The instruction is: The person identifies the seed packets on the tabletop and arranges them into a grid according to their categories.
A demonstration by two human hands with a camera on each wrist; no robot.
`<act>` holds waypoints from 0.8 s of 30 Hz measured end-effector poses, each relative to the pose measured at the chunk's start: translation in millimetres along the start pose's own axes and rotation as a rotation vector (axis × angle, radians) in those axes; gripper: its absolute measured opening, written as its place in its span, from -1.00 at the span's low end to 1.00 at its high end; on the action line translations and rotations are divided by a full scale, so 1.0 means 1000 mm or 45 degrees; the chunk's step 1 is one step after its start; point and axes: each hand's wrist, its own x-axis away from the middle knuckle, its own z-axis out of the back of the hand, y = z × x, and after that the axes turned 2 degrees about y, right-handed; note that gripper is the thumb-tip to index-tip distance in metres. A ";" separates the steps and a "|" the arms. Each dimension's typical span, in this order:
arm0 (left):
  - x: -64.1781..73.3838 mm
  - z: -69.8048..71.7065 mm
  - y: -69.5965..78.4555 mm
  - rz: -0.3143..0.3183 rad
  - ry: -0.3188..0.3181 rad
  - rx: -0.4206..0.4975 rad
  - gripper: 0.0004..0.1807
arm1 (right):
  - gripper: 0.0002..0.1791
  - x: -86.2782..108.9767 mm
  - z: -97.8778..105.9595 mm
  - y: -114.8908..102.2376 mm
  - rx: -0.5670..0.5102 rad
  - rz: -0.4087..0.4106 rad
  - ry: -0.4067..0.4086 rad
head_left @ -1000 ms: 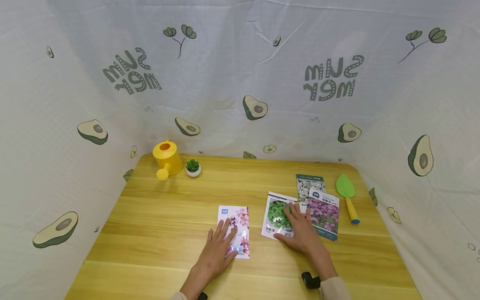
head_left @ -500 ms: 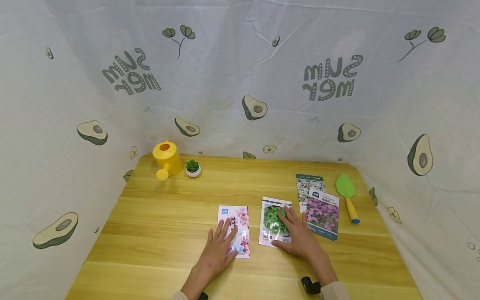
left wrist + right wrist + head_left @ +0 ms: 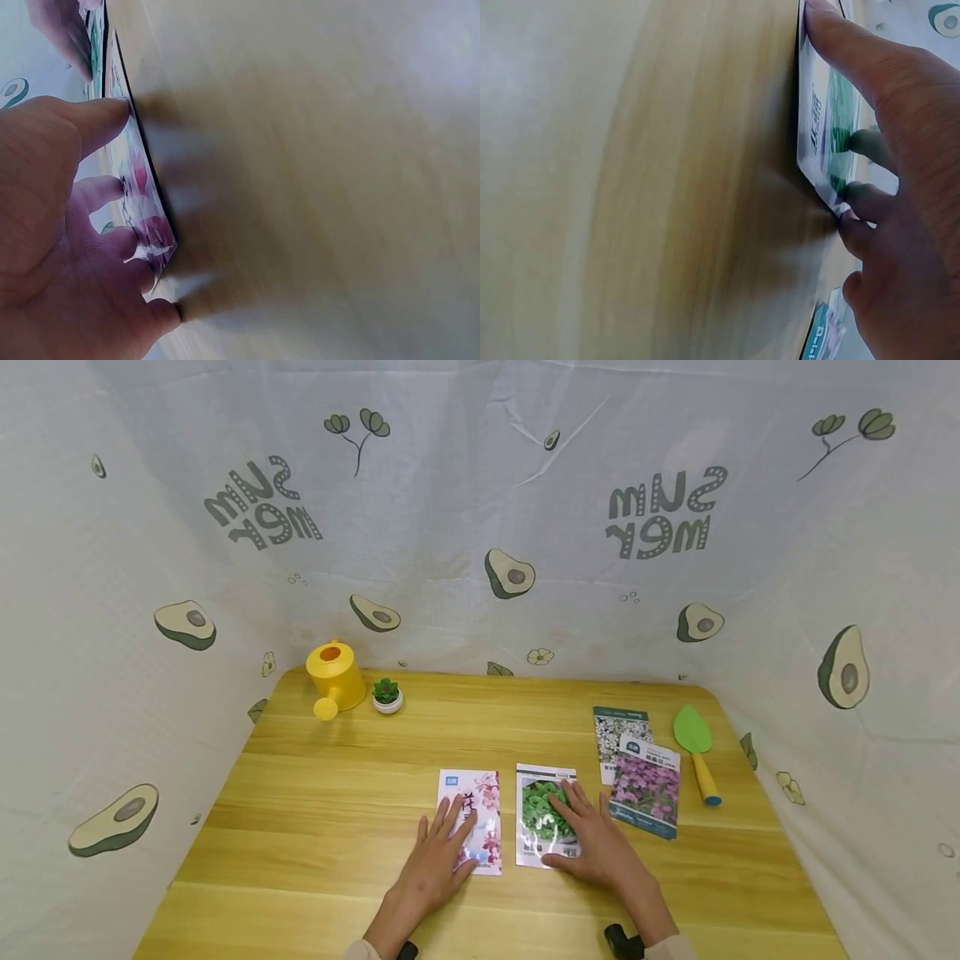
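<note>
Two seed packets lie flat side by side near the middle of the table, a narrow gap between them. On the pink blossom packet (image 3: 487, 818) rests my left hand (image 3: 431, 864), fingers spread; the left wrist view shows the thumb and fingertips on its printed face. My right hand (image 3: 600, 847) touches the white packet with green leaves (image 3: 540, 810), its fingers extended over the right half. In the right wrist view the fingertips press on the leaf picture (image 3: 840, 139). Parts of both packets are hidden under the hands.
Right of my right hand, a purple flower packet (image 3: 647, 785) overlaps a white flower packet (image 3: 618, 735). Beyond them lies a toy trowel (image 3: 693, 739) with a green blade. A yellow watering can (image 3: 333, 677) and a small potted succulent (image 3: 386, 695) stand at the back left.
My right hand has slid the green leaf packet left and toward me, away from the flower packets; it has turned straighter. My left hand and the pink packet have stayed in place.
</note>
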 end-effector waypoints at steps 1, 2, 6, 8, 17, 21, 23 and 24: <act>-0.001 0.000 0.001 0.006 -0.009 -0.002 -0.24 | 0.16 0.001 0.000 -0.001 -0.005 0.001 -0.002; -0.001 0.000 0.001 0.013 -0.018 -0.004 -0.24 | 0.16 0.001 0.000 -0.001 -0.012 0.003 -0.006; -0.002 0.000 0.002 0.035 -0.040 0.016 -0.23 | 0.16 0.003 -0.001 -0.002 -0.039 0.016 -0.034; -0.002 0.001 0.002 0.048 -0.056 0.006 -0.22 | 0.17 0.004 -0.001 -0.003 -0.053 0.014 -0.050; -0.002 0.007 0.007 0.064 -0.100 -0.046 -0.22 | 0.16 0.008 -0.003 -0.005 -0.110 -0.016 -0.075; -0.001 0.006 0.006 0.051 -0.077 -0.029 -0.23 | 0.16 0.009 -0.004 -0.007 -0.122 -0.014 -0.059; -0.001 0.005 0.005 0.046 -0.064 -0.011 -0.23 | 0.16 0.010 -0.004 -0.008 -0.122 -0.014 -0.054; -0.001 0.005 0.005 0.047 -0.062 -0.006 -0.23 | 0.16 0.010 -0.004 -0.008 -0.127 -0.018 -0.055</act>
